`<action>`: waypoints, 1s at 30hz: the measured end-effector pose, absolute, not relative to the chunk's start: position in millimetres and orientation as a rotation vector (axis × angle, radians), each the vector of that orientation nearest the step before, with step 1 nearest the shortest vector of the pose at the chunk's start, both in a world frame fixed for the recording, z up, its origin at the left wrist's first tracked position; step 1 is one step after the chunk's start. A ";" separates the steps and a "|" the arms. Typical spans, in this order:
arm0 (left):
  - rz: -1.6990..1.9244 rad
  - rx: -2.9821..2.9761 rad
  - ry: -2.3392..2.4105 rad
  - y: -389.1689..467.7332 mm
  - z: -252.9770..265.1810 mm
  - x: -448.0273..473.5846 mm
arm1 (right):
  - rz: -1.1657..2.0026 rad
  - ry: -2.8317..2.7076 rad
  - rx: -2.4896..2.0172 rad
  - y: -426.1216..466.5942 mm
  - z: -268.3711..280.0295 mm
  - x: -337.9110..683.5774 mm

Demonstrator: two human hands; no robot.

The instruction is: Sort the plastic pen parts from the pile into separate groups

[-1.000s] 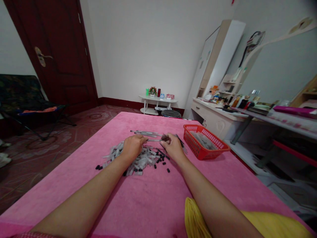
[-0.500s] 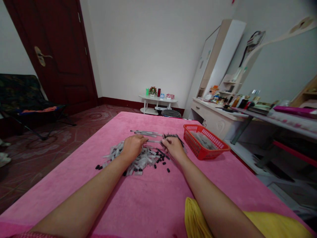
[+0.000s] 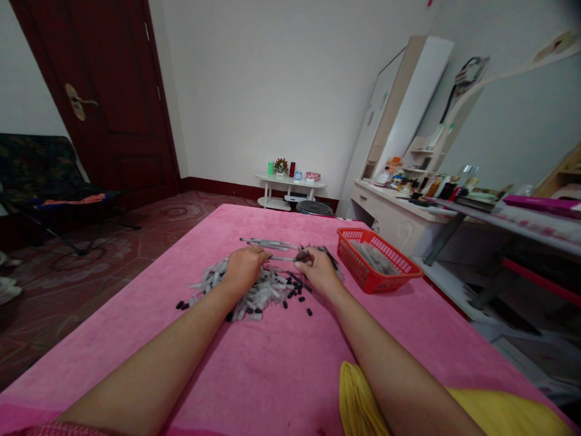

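Observation:
A thin, translucent grey pen [image 3: 282,259] lies level between my two hands. My left hand [image 3: 245,267] is closed on its left end. At the other end, my right hand [image 3: 319,269] pinches it between thumb and fingers; a small dark part shows at those fingertips. Beneath and around my left hand spreads a pile of clear pen caps [image 3: 263,297] with small black plugs [image 3: 309,312] scattered at its edge. Several similar pens [image 3: 267,243] lie in a row beyond my hands. A bunch of thin black-tipped pieces [image 3: 327,251] lies behind my right hand, partly hidden by it.
A red plastic basket [image 3: 379,281] with clear pieces inside stands on the pink cloth-covered table [image 3: 272,375], to the right. Yellow cloth [image 3: 358,399] lies under my right forearm. A dressing table [image 3: 403,209] stands beyond at right, a folding chair [image 3: 59,175] at left.
My right hand's fingers have shifted slightly at the pen's right end and look a little less tightly curled. My left hand stays in place, and the pile looks the same.

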State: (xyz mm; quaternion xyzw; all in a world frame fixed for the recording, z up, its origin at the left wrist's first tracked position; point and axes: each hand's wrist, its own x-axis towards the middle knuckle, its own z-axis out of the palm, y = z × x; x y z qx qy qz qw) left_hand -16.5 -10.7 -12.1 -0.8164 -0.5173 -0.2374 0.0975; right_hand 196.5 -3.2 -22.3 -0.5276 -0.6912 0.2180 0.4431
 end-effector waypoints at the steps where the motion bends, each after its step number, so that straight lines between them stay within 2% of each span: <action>1: -0.675 -2.408 -1.535 -11.2 -11.4 -16.2 | 0.546 -1.717 -1.325 -4.3 -21.1 196.0; 7: -0.536 -2.367 -1.500 -13.9 -7.8 -14.5 | 0.464 -1.789 -1.404 -7.3 -18.8 196.0; 15: -0.532 -2.370 -1.490 -13.1 -8.8 -14.6 | 0.436 -1.816 -1.455 -8.7 -17.1 196.7; 30: -0.540 -2.384 -1.477 -12.9 -8.2 -14.5 | 0.560 -1.726 -1.374 -3.0 -22.3 197.8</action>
